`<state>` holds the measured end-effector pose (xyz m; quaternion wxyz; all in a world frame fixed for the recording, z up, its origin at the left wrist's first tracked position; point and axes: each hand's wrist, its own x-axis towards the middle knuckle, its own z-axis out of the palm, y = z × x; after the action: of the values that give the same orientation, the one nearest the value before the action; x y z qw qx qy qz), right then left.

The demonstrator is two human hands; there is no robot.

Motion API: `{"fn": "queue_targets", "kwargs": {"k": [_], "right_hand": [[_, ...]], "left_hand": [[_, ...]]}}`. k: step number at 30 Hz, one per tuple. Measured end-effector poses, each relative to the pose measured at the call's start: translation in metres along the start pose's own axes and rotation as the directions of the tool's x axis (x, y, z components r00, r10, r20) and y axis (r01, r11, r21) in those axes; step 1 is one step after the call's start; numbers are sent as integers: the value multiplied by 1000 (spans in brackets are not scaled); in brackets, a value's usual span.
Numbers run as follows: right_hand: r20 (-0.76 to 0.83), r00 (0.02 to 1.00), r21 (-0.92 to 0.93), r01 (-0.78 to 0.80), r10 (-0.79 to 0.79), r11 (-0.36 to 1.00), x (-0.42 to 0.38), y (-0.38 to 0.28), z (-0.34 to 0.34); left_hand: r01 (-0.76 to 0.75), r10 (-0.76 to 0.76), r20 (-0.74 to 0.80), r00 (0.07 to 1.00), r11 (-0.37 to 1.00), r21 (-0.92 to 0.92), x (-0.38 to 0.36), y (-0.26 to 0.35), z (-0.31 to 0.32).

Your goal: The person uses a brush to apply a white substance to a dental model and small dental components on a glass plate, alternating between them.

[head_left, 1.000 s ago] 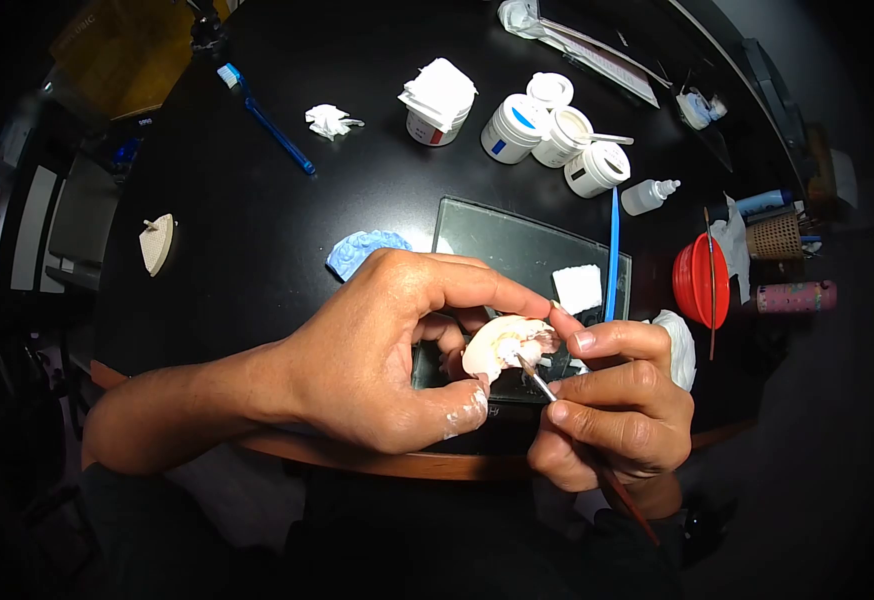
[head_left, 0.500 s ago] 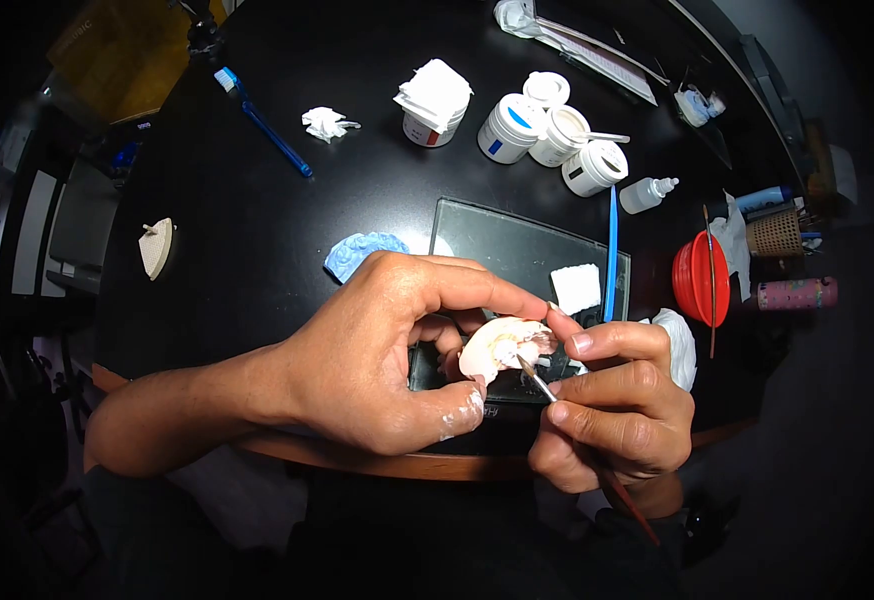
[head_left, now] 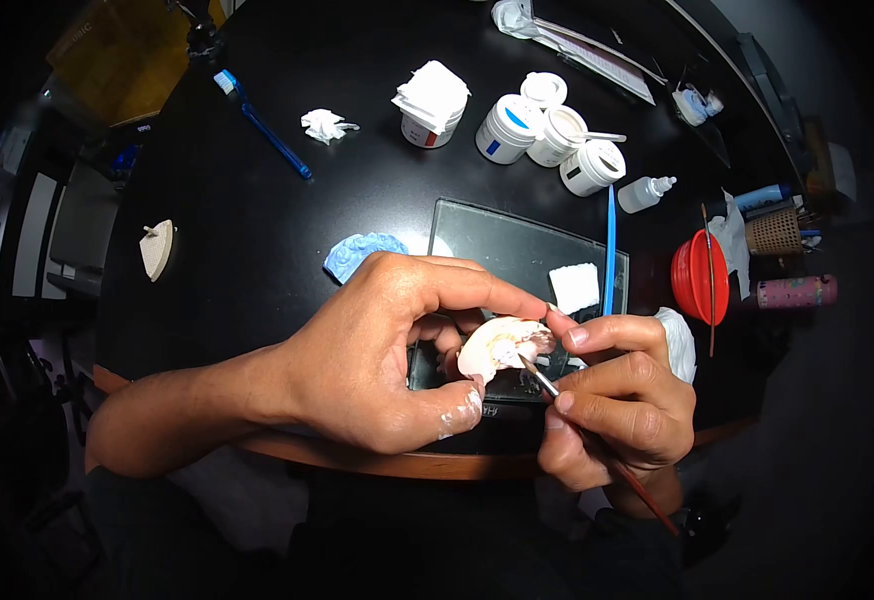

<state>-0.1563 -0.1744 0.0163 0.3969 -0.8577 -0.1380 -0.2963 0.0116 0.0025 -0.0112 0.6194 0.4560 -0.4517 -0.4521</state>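
My left hand (head_left: 387, 350) holds a cream-coloured dental cast (head_left: 482, 350) between thumb and fingers, with white smears on the thumb. In my right hand (head_left: 627, 400) is a thin brush (head_left: 622, 472) with a dark red handle, pinched near its metal collar. The brush tip touches or nearly touches the white material on the cast. Both hands are above a dark glass slab (head_left: 502, 240), their index fingertips close together at the cast's far edge. A blue dental cast (head_left: 357, 255) lies behind my left hand, partly hidden.
Several white jars (head_left: 507, 130) stand at the back, beside a dropper bottle (head_left: 647, 194). A blue stick (head_left: 611, 255) and folded white gauze (head_left: 575, 288) lie by the slab. To the right is a red bowl (head_left: 695, 280); a blue toothbrush (head_left: 272, 135) lies back left.
The brush and the fingers of my right hand have shifted slightly, with the handle's end further right and up. My left hand and the cast look almost unmoved.
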Motion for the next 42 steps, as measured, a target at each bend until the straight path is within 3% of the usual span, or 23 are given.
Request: {"fn": "queue_targets", "kwargs": {"k": [42], "right_hand": [[101, 995, -67, 23, -16, 997, 2, -6, -3]], "left_hand": [[-17, 17, 5, 1000, 999, -33, 0, -4, 0]]}}
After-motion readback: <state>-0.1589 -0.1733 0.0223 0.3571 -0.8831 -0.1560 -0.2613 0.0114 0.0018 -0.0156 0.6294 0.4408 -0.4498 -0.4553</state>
